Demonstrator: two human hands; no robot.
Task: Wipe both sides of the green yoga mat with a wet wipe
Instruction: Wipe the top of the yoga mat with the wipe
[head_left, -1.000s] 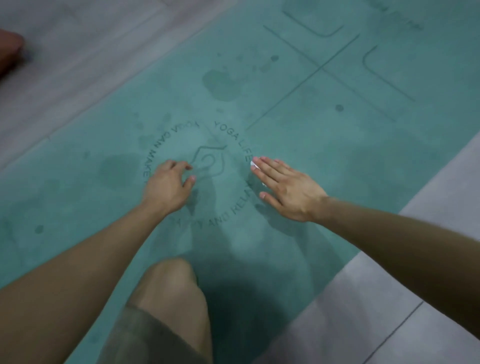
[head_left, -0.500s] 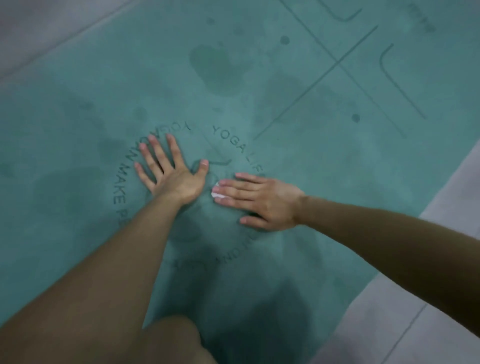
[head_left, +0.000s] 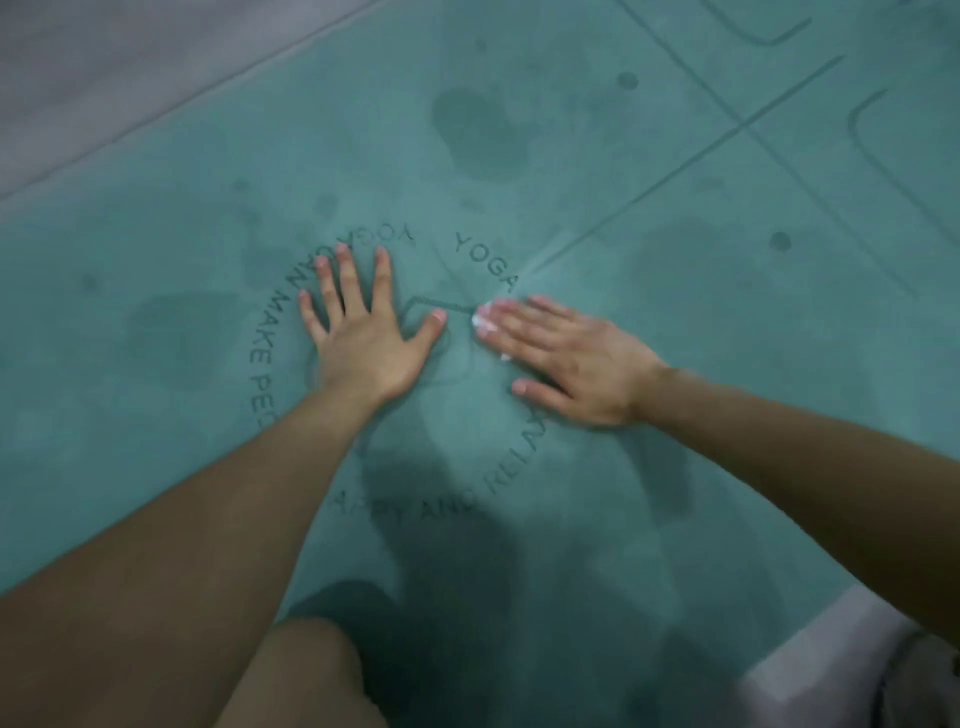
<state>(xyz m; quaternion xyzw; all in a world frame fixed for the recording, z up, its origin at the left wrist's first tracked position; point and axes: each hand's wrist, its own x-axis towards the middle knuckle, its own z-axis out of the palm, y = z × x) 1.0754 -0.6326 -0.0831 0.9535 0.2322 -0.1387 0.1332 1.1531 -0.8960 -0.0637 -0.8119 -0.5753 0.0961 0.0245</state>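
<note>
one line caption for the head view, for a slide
Left hand flat on the green yoga mat, right hand pressing a wet wipe onto it.

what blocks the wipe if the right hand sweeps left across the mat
The left hand lies flat on the green mat just left of the wet wipe, thumb tip nearest, so it would likely block that sweep. The wipe sits under the fingers of the right hand, directly on the mat.
</note>
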